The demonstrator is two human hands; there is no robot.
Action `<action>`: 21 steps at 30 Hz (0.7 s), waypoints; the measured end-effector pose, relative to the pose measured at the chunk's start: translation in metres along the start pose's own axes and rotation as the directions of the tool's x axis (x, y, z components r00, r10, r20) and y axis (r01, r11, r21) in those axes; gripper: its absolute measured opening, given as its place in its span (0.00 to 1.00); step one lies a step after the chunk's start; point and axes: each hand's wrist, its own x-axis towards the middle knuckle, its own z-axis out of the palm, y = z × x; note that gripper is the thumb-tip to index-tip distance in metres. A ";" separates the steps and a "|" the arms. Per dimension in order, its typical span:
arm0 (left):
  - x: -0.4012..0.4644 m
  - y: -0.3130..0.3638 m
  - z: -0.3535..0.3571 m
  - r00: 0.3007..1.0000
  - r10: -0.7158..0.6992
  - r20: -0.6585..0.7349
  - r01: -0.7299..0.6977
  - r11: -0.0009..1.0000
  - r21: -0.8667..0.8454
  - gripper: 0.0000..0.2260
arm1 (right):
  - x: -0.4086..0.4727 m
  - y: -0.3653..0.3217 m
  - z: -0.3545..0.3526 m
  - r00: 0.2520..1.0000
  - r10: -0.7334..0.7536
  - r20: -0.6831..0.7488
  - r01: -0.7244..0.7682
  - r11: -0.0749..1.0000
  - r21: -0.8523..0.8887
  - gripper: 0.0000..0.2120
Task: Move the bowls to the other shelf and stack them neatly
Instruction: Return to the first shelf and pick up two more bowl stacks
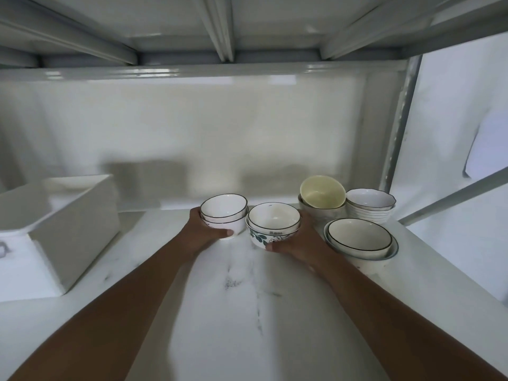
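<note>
My left hand [204, 233] wraps around a small stack of white bowls with dark rims [224, 210] on the white marbled shelf [233, 298]. Right beside it, my right hand [298, 243] grips a stack of bowls with a green leaf pattern [273, 220]. Both stacks rest on the shelf, almost touching each other. To the right stand a yellow bowl tilted on a grey bowl [322, 192], a ribbed white stack [369, 204] and a wide dark-rimmed stack [360, 237].
A white rectangular box [68, 229] sits at the left of the shelf. The metal shelf above [220, 70] hangs low overhead. A grey upright post [398, 125] bounds the right side, with a white wall behind.
</note>
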 end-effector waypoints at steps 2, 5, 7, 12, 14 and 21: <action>-0.002 0.003 0.001 0.999 0.014 0.037 -0.014 1.000 -0.005 0.35 | -0.004 -0.011 -0.001 1.000 -0.017 0.007 0.017 1.000 -0.002 0.45; -0.008 0.007 0.003 0.994 0.057 0.097 -0.055 0.998 -0.023 0.30 | -0.007 -0.015 -0.003 0.999 -0.038 0.021 0.037 0.997 0.066 0.39; -0.014 0.011 0.003 0.991 0.059 0.118 -0.054 0.998 -0.044 0.29 | -0.010 -0.017 -0.003 0.999 -0.023 0.027 0.020 0.993 0.116 0.42; -0.025 0.007 -0.008 0.980 0.049 0.194 -0.025 0.992 -0.121 0.31 | -0.017 -0.028 -0.003 0.994 -0.079 0.080 0.066 0.985 0.160 0.34; -0.028 0.005 -0.009 0.978 0.050 0.201 -0.020 0.989 -0.145 0.30 | -0.018 -0.031 -0.004 0.990 -0.105 0.096 0.085 0.978 0.192 0.33; -0.039 0.001 -0.008 0.980 0.093 0.176 -0.047 0.968 -0.245 0.32 | -0.023 -0.025 0.003 0.984 -0.130 0.124 0.080 0.935 0.345 0.37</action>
